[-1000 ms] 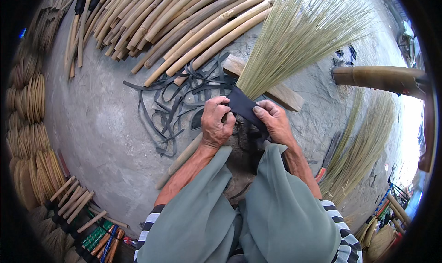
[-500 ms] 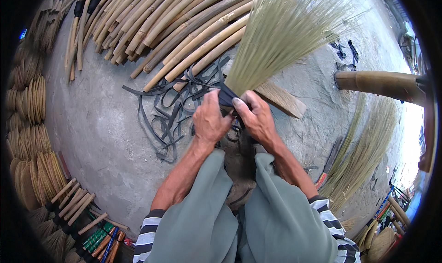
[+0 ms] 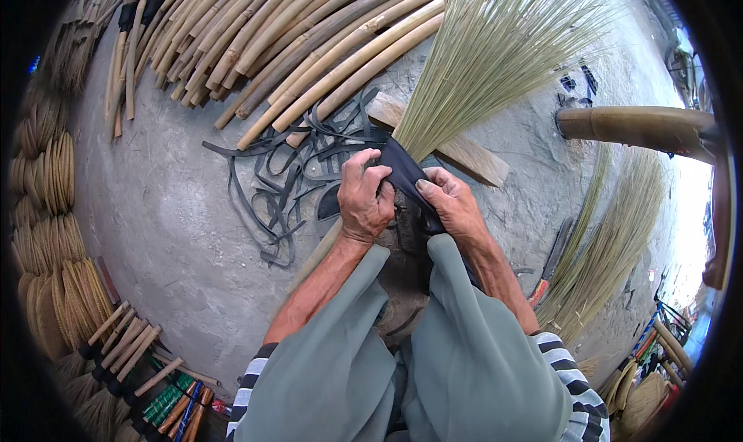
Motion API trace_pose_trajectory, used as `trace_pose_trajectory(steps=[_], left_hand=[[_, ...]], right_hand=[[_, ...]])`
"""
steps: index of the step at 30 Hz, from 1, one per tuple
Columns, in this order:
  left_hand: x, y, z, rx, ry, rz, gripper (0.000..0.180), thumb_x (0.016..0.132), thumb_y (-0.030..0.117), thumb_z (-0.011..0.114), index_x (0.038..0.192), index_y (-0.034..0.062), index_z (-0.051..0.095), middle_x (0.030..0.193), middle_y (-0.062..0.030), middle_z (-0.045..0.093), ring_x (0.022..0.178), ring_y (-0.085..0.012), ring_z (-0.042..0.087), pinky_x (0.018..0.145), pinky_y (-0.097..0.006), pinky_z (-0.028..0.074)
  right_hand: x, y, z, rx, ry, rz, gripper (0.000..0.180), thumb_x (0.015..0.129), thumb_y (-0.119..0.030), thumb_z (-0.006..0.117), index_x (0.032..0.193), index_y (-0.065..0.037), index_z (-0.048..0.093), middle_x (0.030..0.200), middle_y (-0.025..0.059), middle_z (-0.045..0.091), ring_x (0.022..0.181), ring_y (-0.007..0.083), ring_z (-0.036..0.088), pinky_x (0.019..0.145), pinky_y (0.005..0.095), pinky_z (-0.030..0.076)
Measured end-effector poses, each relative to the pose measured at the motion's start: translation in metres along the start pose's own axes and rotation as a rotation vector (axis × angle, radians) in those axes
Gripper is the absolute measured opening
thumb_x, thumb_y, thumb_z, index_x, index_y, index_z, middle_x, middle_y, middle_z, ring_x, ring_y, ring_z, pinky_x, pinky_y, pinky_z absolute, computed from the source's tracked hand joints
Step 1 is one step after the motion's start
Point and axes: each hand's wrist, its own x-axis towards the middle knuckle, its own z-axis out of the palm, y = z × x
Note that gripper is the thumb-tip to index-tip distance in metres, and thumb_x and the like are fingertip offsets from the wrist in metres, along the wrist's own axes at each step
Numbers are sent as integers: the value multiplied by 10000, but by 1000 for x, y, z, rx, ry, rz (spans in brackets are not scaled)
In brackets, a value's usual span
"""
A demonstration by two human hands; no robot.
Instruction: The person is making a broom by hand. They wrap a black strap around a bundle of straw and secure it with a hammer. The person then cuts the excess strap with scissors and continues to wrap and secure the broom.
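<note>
Grey concrete floor (image 3: 170, 210), outdoor workshop. Left hand (image 3: 364, 198) and right hand (image 3: 453, 206) fingers clamped on black band (image 3: 402, 171) wrapping pale green broom bundle (image 3: 495, 55), fanning up-right above knees. Black strips (image 3: 286, 171) just left; cane poles (image 3: 294, 47) beyond.

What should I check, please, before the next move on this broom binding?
1. Left hand gripping the black band: ok.
2. Right hand on the band's other side: ok.
3. Broom straw fanned out above the band, bundle gathered: ok.
4. Band fully tight around the bundle: cannot tell, the hands hide it.
5. Spare black strips lying on the floor beside the left hand: ok.
6. Wooden block lying behind the bundle; whether they touch: cannot tell.
</note>
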Motion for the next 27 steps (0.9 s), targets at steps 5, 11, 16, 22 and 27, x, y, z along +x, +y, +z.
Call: trace_pose_trajectory(steps=[5, 11, 16, 22, 27], left_hand=[[-6, -4, -1, -116, 40, 47, 232, 813, -14, 709, 1041, 18, 677, 1239, -206, 693, 1218, -433, 681, 1110, -553, 557], [-6, -1, -2, -133, 37, 29, 203, 791, -32, 709, 979, 21, 651, 1219, -194, 693, 1195, -422, 695, 1096, -541, 569], [-6, -2, -3, -137, 33, 14, 193, 779, -27, 721, 956, 19, 657, 1220, -190, 701, 1198, -409, 706, 1082, -518, 572], [-6, -2, -3, -120, 31, 26, 197, 764, -33, 731, 936, 21, 653, 1187, -181, 694, 1178, -416, 708, 1034, -520, 585], [-1, -5, -8, -181, -4, -37, 214, 767, -22, 749, 958, 16, 660, 1192, -189, 696, 1187, -405, 710, 1031, -498, 584]], right_hand=[[-3, -4, -10, -91, -3, -95, 152, 1100, -192, 714, 1100, -45, 677, 968, -37, 663, 871, 29, 568, 780, 225, 480], [18, 17, -27, 51, -15, -185, 130, 1027, -140, 762, 1055, -80, 651, 952, -41, 645, 849, 35, 546, 770, 216, 457], [15, 8, -30, 37, -54, -4, 165, 1015, -138, 772, 1117, -83, 655, 984, -19, 684, 881, 51, 615, 817, 236, 512], [1, -8, -31, 139, -81, 88, 237, 1054, -229, 801, 1173, -69, 674, 1040, -2, 733, 922, 70, 680, 869, 258, 570], [24, 19, -41, 150, -49, -46, 213, 1074, -225, 784, 1150, -61, 672, 1017, -11, 727, 908, 66, 672, 854, 249, 562]])
